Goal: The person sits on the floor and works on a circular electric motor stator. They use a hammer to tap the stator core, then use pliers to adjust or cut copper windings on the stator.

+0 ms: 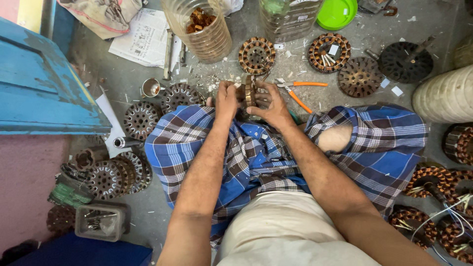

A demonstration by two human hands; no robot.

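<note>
Both forearms reach out, left hand [225,101] and right hand [272,109] gripping a copper-wound stator [249,91] edge-on over the blue plaid lap [246,148].

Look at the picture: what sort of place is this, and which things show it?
Probably a small motor-winding repair workshop, worked on the floor. Copper-wound cores and bare slotted cores lie around, orange-handled pliers nearby, and both hands hold one core.

Orange-handled pliers [299,93], green lid [336,13], plastic jar [201,28], newspaper [143,39], small metal cup [151,87]
</note>
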